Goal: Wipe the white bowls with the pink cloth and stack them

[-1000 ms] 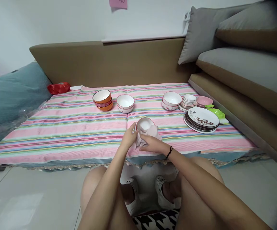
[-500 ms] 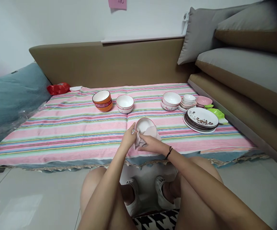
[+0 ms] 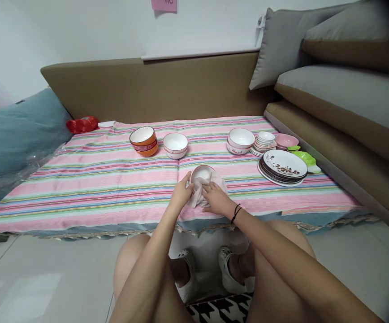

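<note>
A white bowl with a dark red rim sits tilted near the front edge of the pink striped cloth. My left hand grips the bowl's left rim, thumb on the edge. A pale pink rag is pressed against the near side of the bowl by my right hand, fingers closed over it. A black band circles my right wrist. The lower part of the bowl is hidden behind the rag and both hands.
Stacked orange bowls and a white bowl stand at the back. To the right are another white bowl, small saucers, a pink dish, flowered plates and a green dish. Sofa cushions rise at right.
My right hand has slid with the rag from the bowl's front toward its right side. The rag has bunched lower. My left hand stays on the rim.
</note>
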Action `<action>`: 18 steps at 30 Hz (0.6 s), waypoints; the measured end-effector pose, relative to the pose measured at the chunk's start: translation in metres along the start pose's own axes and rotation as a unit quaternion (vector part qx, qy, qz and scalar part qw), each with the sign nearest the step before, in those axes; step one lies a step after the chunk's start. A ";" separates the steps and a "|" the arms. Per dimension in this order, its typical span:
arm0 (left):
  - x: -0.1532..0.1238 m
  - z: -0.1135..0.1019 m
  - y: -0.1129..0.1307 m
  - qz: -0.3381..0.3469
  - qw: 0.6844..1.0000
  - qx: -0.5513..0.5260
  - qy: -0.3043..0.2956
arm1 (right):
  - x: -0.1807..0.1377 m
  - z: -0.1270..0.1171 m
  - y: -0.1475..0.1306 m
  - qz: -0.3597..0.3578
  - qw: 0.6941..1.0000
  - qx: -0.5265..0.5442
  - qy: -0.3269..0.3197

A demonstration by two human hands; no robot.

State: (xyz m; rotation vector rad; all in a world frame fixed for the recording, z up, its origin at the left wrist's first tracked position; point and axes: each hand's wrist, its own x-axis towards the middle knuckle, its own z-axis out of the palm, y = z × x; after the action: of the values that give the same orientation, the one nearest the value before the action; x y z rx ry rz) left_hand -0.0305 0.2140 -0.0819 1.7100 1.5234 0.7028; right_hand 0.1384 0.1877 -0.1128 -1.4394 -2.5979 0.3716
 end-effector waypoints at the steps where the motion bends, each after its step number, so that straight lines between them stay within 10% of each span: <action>1: 0.000 0.000 -0.001 0.002 1.000 -0.001 0.002 | 0.001 -0.002 -0.004 -0.001 0.999 0.037 -0.009; 7: 0.003 0.002 -0.004 0.005 1.000 -0.009 0.010 | 0.004 -0.005 -0.010 -0.019 0.971 0.236 0.009; 18: 0.000 0.004 -0.001 0.022 0.999 -0.045 -0.006 | 0.006 0.005 -0.006 0.080 0.996 -0.030 -0.002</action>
State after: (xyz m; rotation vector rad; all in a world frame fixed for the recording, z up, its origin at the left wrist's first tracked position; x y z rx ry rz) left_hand -0.0277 0.2137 -0.0856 1.6815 1.4282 0.7709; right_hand 0.1286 0.1892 -0.1160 -1.6748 -2.5232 0.3177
